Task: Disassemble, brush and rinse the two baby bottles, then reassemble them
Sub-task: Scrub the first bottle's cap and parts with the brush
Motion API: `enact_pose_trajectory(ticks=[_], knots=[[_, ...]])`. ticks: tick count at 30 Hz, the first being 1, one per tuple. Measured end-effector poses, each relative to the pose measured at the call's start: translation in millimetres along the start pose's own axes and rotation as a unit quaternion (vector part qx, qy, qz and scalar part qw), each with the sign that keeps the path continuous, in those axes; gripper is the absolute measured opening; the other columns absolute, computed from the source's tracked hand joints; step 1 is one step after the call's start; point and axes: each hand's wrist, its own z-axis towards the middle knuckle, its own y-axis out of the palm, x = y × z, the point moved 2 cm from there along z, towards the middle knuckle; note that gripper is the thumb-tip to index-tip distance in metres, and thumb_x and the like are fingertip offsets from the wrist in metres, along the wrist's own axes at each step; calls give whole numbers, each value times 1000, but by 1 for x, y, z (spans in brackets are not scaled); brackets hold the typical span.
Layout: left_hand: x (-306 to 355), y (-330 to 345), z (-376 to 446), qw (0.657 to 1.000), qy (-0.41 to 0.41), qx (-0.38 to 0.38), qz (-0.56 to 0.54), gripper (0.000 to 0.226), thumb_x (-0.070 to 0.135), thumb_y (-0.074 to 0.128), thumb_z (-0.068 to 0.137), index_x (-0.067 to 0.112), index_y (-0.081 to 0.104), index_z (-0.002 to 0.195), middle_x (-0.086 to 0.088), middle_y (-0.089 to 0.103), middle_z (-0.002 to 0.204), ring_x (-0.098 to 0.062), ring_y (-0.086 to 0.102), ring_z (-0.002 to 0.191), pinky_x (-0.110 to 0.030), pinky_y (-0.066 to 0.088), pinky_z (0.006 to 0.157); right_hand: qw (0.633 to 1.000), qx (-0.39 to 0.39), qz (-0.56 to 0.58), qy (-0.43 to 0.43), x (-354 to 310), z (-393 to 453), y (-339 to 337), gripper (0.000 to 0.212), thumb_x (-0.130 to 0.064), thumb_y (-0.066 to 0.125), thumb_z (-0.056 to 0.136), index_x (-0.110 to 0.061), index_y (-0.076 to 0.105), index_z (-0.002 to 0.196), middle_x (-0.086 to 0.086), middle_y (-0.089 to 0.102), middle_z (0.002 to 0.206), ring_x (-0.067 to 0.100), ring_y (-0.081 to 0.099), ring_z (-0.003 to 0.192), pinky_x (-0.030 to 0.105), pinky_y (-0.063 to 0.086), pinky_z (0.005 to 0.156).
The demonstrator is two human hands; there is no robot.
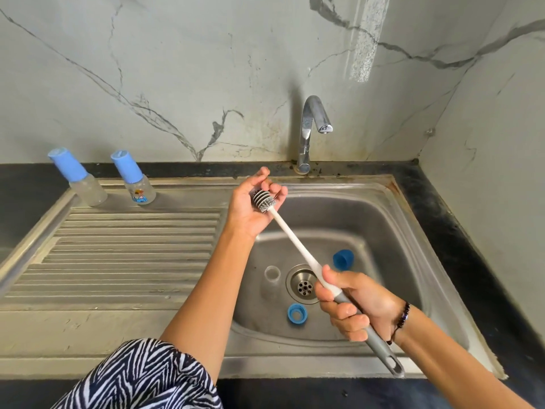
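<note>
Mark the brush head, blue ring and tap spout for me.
brush head (263,201), head view, middle of the ribbed fins.
blue ring (297,313), head view, its rim, on the sink floor.
tap spout (324,127), head view, the outlet tip.

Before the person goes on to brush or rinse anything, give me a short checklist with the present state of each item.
1. Brush held firmly: ok. The right hand grips the grey handle of the bottle brush.
2. Brush head free: not ok. The left hand curls round the brush head.
3. Water running: not ok. No stream falls from the faucet.
4. Loose parts within reach: ok. The blue cap, blue ring and clear piece lie in the sink.
5. Both bottles disassembled: not ok. The two bottles on the drainboard wear blue caps.
</note>
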Motion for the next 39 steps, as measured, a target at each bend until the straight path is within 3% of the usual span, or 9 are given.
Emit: enact_pose_trajectory(ticks=[3, 9, 15, 19, 23, 28, 30, 35, 39], knots=[[2, -8, 10, 977, -49, 100, 183, 11, 14, 50, 92, 14, 50, 81, -8, 66, 71, -21, 63, 69, -37, 52, 74, 957, 208, -193, -59, -13, 3, 0, 43, -46, 39, 97, -16, 38, 66, -1, 33, 50, 12, 25, 36, 21, 26, 36], [-1, -17, 17, 937, -45, 212, 275, 18, 14, 50, 94, 12, 48, 76, 0, 56, 43, -14, 57, 39, -26, 45, 58, 602, 414, -680, -60, -19, 8, -2, 38, -51, 25, 98, -17, 40, 90, 5, 60, 85, 28, 58, 75, 30, 39, 59], [2, -11, 8, 996, 21, 81, 37, 25, 1, 35, 94, 10, 51, 77, 0, 44, 40, -13, 47, 38, -28, 48, 66, 968, 163, -186, -48, -7, 10, -2, 47, -51, 37, 95, -16, 39, 65, -2, 29, 47, 10, 21, 32, 17, 20, 34], [-1, 1, -5, 996, 68, -16, -48, 23, 2, 40, 80, 12, 58, 70, 3, 38, 40, -10, 42, 38, -21, 50, 56, 1000, -16, -9, 10, 2, -1, -2, 45, -57, 37, 86, -20, 47, 63, -5, 30, 45, 5, 23, 29, 16, 14, 34], [1, 4, 0, 996, 7, 58, 63, 10, 7, 47, 87, 10, 53, 80, -3, 54, 54, -16, 55, 50, -30, 56, 63, 983, 133, -116, -48, -5, -2, 2, 46, -52, 37, 94, -16, 41, 65, -2, 30, 48, 10, 23, 32, 19, 19, 34], [-4, -12, 6, 914, -43, 208, 344, 22, 32, 60, 91, 15, 52, 81, -6, 61, 65, -18, 59, 58, -33, 50, 66, 603, 424, -674, -44, -17, -9, 9, 39, -53, 21, 98, -19, 39, 93, 0, 59, 79, 26, 60, 73, 29, 27, 46], [-6, -15, 8, 922, -31, 214, 322, 20, 24, 56, 93, 14, 50, 77, -3, 61, 51, -15, 60, 46, -31, 50, 63, 564, 429, -705, -36, -15, -7, 10, 38, -52, 19, 98, -18, 37, 96, 0, 63, 84, 26, 62, 77, 29, 27, 47], [-12, -20, 6, 977, -35, 141, 159, 18, 9, 44, 94, 8, 48, 76, -3, 53, 45, -17, 59, 44, -31, 55, 62, 894, 276, -347, -65, -5, -1, 5, 45, -50, 37, 96, -16, 35, 67, -2, 35, 50, 14, 31, 39, 23, 30, 39], [-14, -16, -4, 997, 4, 71, 6, 21, 10, 45, 92, 8, 54, 73, -3, 49, 44, -16, 56, 45, -30, 53, 64, 992, 89, -84, 18, 0, -7, 4, 45, -56, 42, 88, -18, 41, 64, -2, 27, 48, 8, 20, 31, 14, 21, 32]])
